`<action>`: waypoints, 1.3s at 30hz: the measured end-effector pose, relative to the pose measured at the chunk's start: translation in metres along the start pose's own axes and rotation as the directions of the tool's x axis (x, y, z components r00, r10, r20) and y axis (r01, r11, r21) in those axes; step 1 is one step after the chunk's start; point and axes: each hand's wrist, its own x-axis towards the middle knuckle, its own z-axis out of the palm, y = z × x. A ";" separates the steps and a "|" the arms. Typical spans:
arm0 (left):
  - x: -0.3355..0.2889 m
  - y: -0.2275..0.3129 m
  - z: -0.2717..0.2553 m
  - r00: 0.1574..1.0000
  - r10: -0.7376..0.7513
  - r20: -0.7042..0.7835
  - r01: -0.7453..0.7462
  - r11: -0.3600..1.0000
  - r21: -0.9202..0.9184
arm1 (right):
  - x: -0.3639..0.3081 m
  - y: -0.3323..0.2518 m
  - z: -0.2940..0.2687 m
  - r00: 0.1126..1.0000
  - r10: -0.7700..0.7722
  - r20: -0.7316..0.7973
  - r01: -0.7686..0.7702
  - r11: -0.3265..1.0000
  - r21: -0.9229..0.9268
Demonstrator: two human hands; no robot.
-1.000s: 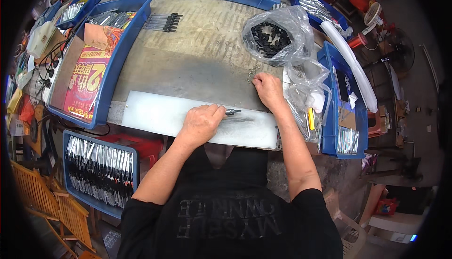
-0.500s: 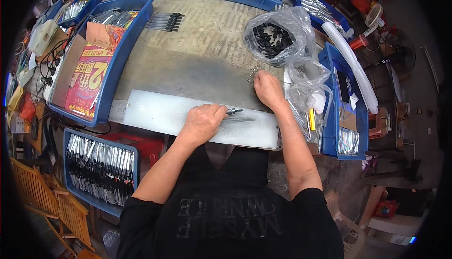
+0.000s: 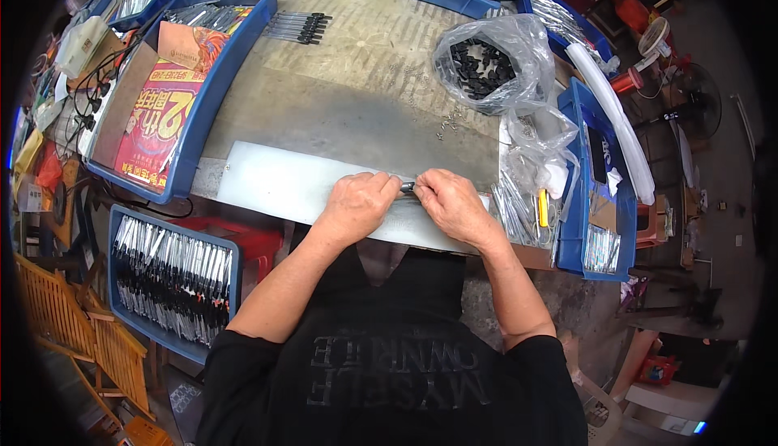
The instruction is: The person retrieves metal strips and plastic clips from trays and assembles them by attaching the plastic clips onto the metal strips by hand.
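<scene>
My left hand (image 3: pixel 356 205) is closed around a dark pen (image 3: pixel 407 187), most of which its fingers hide. Only the pen's short black end sticks out toward the right. My right hand (image 3: pixel 455 207) meets that end with thumb and fingers pinched together; whatever lies between these fingertips is hidden. Both hands are over a long whitish board (image 3: pixel 279 179) at the table's near edge. Beyond my right hand, tiny metal pieces (image 3: pixel 448 124) lie scattered on the table. A clear plastic bag (image 3: pixel 531 45) behind them holds small black parts (image 3: pixel 482 69).
Several pens (image 3: pixel 300 26) lie in a row at the back left. A blue tray (image 3: pixel 182 150) with printed packaging flanks the left side; a lower blue bin (image 3: pixel 174 284) is packed with pens. At the right stand another blue tray (image 3: pixel 573 235) and a yellow-handled tool (image 3: pixel 543 207).
My right hand has come from the scattered metal pieces back to the pen's end, its fingers pinched. My left hand has kept its hold on the pen. The view has shifted slightly.
</scene>
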 end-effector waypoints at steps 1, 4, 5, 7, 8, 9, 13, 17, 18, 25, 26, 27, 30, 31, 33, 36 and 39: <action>0.000 0.000 0.000 1.000 0.001 0.000 -0.001 1.000 0.006 | 0.001 0.000 0.002 1.000 -0.003 -0.003 0.003 1.000 -0.031; 0.001 0.001 -0.002 1.000 0.009 0.028 -0.010 1.000 0.012 | 0.002 0.000 0.005 1.000 -0.009 -0.006 0.008 0.997 -0.083; 0.001 0.001 -0.001 1.000 0.006 0.029 -0.006 1.000 0.009 | 0.002 0.001 0.006 1.000 -0.011 -0.008 0.010 0.994 -0.105; 0.001 0.002 -0.004 0.999 0.018 0.028 -0.019 1.000 0.025 | 0.002 -0.001 0.006 0.999 -0.018 -0.027 0.014 0.992 -0.127; 0.002 0.003 -0.005 0.999 0.017 0.027 -0.018 0.999 0.029 | 0.001 -0.002 0.007 0.999 -0.020 -0.044 0.013 0.989 -0.150; 0.001 0.001 -0.003 1.000 0.018 0.013 -0.019 0.999 0.029 | 0.003 -0.002 0.007 0.999 -0.019 -0.042 0.012 0.989 -0.151; 0.001 0.000 -0.003 1.000 0.015 0.027 -0.016 1.000 0.025 | 0.005 -0.006 0.007 0.999 0.014 -0.032 -0.019 0.986 -0.166; 0.002 0.002 -0.006 0.999 0.013 0.030 -0.014 1.000 0.025 | 0.005 -0.007 0.007 0.992 0.097 -0.075 -0.102 0.993 -0.066; 0.002 0.002 -0.005 0.999 0.015 0.029 -0.016 1.000 0.023 | 0.005 -0.005 0.008 0.992 0.098 -0.075 -0.103 0.992 -0.066; 0.001 0.001 -0.003 1.000 -0.002 0.019 0.002 1.000 -0.002 | 0.003 0.003 0.006 0.986 0.130 -0.104 -0.127 0.991 0.032; 0.001 0.000 -0.003 1.000 -0.002 0.019 0.002 1.000 -0.001 | 0.003 0.003 0.004 0.983 0.157 -0.096 -0.149 0.985 0.084; 0.001 0.000 -0.002 1.000 -0.007 0.016 0.007 1.000 -0.007 | 0.002 0.005 0.003 0.983 0.157 -0.096 -0.149 0.985 0.085; 0.001 0.000 -0.003 1.000 -0.016 0.018 0.016 1.000 -0.018 | -0.001 0.008 0.001 0.976 0.204 -0.078 -0.190 0.969 0.158; 0.002 0.000 -0.004 1.000 -0.019 0.023 0.020 1.000 -0.024 | -0.002 0.009 0.001 0.973 0.216 -0.084 -0.198 0.963 0.183; 0.001 0.000 -0.004 1.000 -0.016 0.020 0.017 1.000 -0.022 | -0.003 0.010 0.001 0.969 0.229 -0.090 -0.206 0.956 0.209; 0.001 -0.001 -0.002 1.000 -0.014 0.008 0.014 1.000 -0.024 | -0.003 0.009 0.004 0.967 0.234 -0.100 -0.209 0.954 0.216; 0.001 0.000 -0.002 1.000 -0.011 0.001 0.011 1.000 -0.026 | -0.003 0.009 0.008 0.968 0.187 -0.167 -0.157 0.972 0.177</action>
